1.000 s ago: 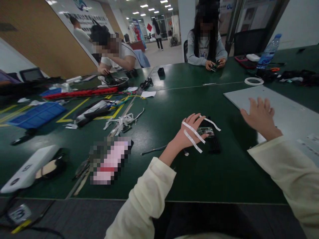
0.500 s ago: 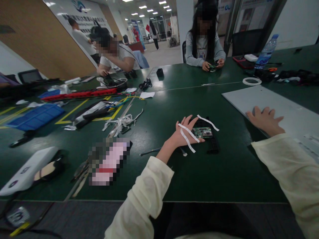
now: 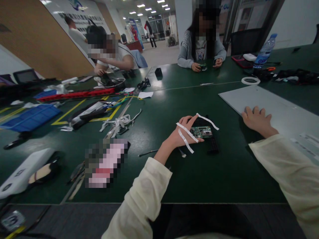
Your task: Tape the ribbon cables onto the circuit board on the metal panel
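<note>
Board [image 3: 204, 132] lay on the table [image 3: 171, 96], with a black part [image 3: 213, 146] showing beyond it and on its near side. The left hand [image 3: 180, 134] came in from the board's left, fingers stretched past its far side and thumb along its near edge. Whether those fingers pinched the board or only rested around it could not be told, since the hand hid that end. Two white strips [image 3: 187, 132] lay across the back of this hand; a third strip [image 3: 208, 120] ran from a fingertip past the board's far side.

Right of the board, the right hand [image 3: 258, 121] was spread palm down over the grey panel [image 3: 281, 106]. A tape roll [image 3: 250, 81] sat beyond the board to the right, and a strip tangle [image 3: 119, 124] lay well to its left. Across the table from the board, a co-worker [image 3: 202, 49] held a small green item [image 3: 203, 67].
</note>
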The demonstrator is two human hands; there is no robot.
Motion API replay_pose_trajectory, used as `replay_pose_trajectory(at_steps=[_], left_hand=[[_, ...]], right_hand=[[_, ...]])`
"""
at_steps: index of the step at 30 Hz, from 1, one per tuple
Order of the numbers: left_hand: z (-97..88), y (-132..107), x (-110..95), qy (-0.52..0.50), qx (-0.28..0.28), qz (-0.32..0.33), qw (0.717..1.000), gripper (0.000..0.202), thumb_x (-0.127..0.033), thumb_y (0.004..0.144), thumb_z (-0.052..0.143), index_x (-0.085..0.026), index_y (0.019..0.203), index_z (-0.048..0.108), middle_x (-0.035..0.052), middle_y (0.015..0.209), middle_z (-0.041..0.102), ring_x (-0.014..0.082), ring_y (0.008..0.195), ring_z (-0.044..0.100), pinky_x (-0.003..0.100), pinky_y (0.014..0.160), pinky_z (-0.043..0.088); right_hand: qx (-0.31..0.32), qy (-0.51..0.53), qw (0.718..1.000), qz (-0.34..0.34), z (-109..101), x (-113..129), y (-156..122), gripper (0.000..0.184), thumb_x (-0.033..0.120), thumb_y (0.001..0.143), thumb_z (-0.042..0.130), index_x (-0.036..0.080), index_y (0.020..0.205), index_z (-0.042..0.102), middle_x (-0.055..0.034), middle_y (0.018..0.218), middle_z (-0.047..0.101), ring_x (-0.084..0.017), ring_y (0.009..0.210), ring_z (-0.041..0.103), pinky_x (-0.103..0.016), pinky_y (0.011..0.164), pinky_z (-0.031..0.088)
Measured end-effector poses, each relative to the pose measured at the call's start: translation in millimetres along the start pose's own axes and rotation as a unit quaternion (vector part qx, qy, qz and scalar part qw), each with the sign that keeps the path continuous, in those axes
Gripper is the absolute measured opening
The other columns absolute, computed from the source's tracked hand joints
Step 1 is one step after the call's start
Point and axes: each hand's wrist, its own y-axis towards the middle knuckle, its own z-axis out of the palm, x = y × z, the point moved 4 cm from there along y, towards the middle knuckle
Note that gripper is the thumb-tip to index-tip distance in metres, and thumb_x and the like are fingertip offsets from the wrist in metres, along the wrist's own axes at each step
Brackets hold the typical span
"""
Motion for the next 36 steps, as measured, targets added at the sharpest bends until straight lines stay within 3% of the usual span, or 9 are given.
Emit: replay_pose_trajectory(at_steps=[4,9,20,30,36], left_hand=[[-8.2,3,-2,0.003,-0.052,0.006,0.999,0.100,-0.062,0.064,0.070,-0.027,0.145,0.023,0.0149,0.140,0.035,0.0372,0.131,0.031,0.058,0.103,0.033],[-20.4,3,-6,0.018,-0.092,0.023,0.995,0.099,-0.062,0.064,0.069,-0.025,0.144,0.023,0.0148,0.139,0.035,0.0347,0.130,0.033,0.055,0.105,0.032],[-41.4,2,4,0.039,-0.155,0.016,0.987,0.099,-0.062,0.063,0.070,-0.024,0.142,0.024,0.0142,0.139,0.035,0.0338,0.129,0.036,0.054,0.107,0.031],[-50.2,1,0,0.036,-0.173,0.021,0.984,0.097,-0.060,0.064,0.070,-0.020,0.141,0.028,0.0155,0.138,0.037,0.0319,0.129,0.037,0.050,0.108,0.031],[-51.5,1,-1,0.039,-0.177,0.022,0.983,0.098,-0.057,0.062,0.073,-0.023,0.141,0.027,0.0139,0.139,0.037,0.0327,0.130,0.036,0.051,0.108,0.031]], right_hand=[[-0.026,0.038,0.999,0.025,-3,7,-5,0.058,0.047,0.093,0.017,0.016,0.137,0.039,-0.0256,0.139,0.034,-0.045,0.122,0.034,-0.066,0.088,0.029],[-0.060,0.005,0.998,-0.025,-9,23,-15,0.058,0.045,0.094,0.018,0.014,0.138,0.040,-0.0249,0.137,0.037,-0.043,0.120,0.038,-0.066,0.087,0.033],[-0.033,0.010,0.989,-0.143,-26,71,-41,0.059,0.046,0.095,0.013,0.016,0.139,0.037,-0.0226,0.140,0.038,-0.040,0.124,0.038,-0.061,0.089,0.037],[-0.018,0.056,0.957,-0.283,-45,118,-86,0.056,0.044,0.096,0.018,0.019,0.144,0.032,-0.0155,0.149,0.028,-0.037,0.136,0.025,-0.059,0.100,0.031],[-0.014,0.116,0.930,-0.350,-55,141,-118,0.055,0.045,0.096,0.025,0.020,0.143,0.036,-0.0121,0.151,0.028,-0.034,0.138,0.022,-0.057,0.105,0.027]])
